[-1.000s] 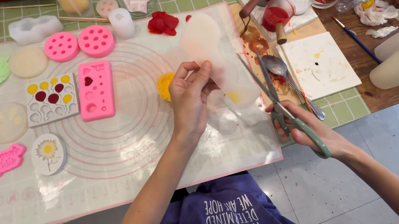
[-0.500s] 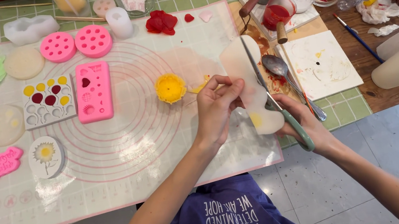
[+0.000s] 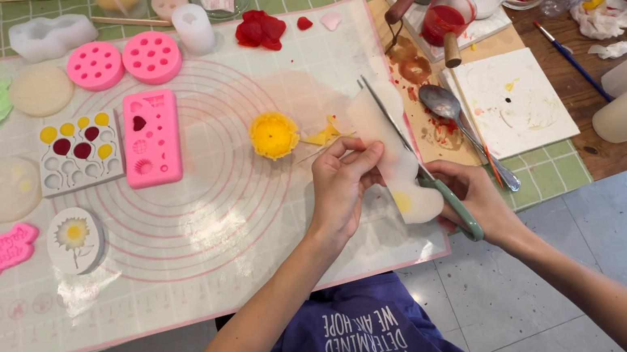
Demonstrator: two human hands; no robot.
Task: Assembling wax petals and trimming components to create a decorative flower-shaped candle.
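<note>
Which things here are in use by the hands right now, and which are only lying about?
In use:
left hand
right hand
scissors
translucent sheet

Lying about:
yellow flower
pink rectangular mould
two round pink moulds
spoon
cup of red liquid

Yellow wax flower (image 3: 273, 134) on the translucent silicone work mat (image 3: 201, 249), just left of the left hand (image 3: 341, 183). Pale translucent sheet (image 3: 395, 158) between left hand and right hand (image 3: 473, 193). Pink rectangular silicone mould (image 3: 152, 137) farther left. Metal spoon (image 3: 447, 106) right of the sheet, beside the white square tile (image 3: 512, 103).
</note>
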